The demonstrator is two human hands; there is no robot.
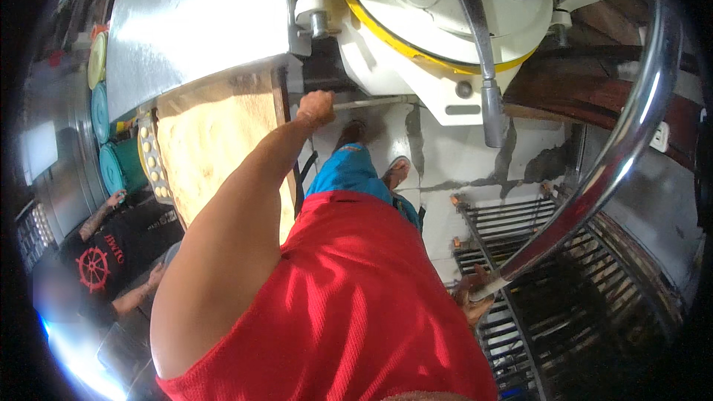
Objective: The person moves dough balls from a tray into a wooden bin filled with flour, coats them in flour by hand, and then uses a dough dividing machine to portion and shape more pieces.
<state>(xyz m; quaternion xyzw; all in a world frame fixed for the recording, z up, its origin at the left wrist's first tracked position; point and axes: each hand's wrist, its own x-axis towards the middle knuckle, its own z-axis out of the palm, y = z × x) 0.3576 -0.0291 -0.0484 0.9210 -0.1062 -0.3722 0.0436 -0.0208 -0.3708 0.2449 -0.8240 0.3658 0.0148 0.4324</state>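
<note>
A white machine (416, 74) with a round head and a yellow band (401, 43) stands in front of me. My left hand (317, 107) is closed around the end of a thin pale bar (371, 103) low at the machine's front. Down at the right, my right hand (474, 298) grips the lower end of a long, curved chrome lever (631, 156), which arcs up past the machine's right side. Its fingers are partly in shadow. A shorter grey handle (492, 111) hangs from the machine's head, with neither hand on it.
Left of me is a flour-dusted wooden worktable (215, 141), beside a shiny metal sheet (200, 22). Several round dough balls lie on a tray (152, 152). A co-worker in a black shirt (122, 252) is at the lower left. Black metal racks (520, 252) stand at the right.
</note>
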